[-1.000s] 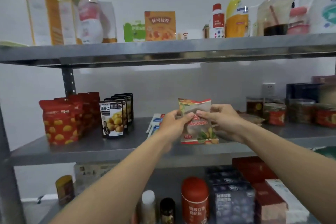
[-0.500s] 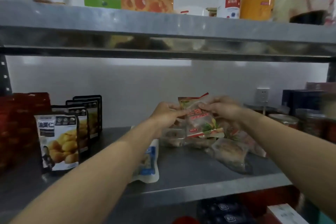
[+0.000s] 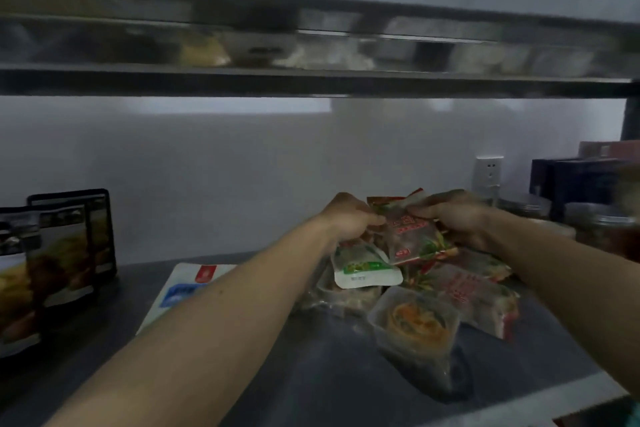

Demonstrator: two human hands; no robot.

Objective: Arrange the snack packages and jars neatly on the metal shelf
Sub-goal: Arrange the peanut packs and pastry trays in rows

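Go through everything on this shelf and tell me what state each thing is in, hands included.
Red packet: sealed, held upright.
Left hand: pinches its left edge.
Right hand: grips its upper right edge.
Green-and-white pouch: sealed, lying tilted.
Other red packets: lying in a heap.
Clear tub: closed, tilted.
White-and-blue pouch: lying flat.
Black pouches: standing upright.
Jars: upright, lids on, blurred.

held snack pack (image 3: pixel 412 236): clear w/ red top and green print | pouch (image 3: pixel 363 267): white, green label | flat bag (image 3: pixel 187 288): white, blue-red patches | shelf (image 3: pixel 311 374): dull grey metal | boxes (image 3: pixel 575 180): navy
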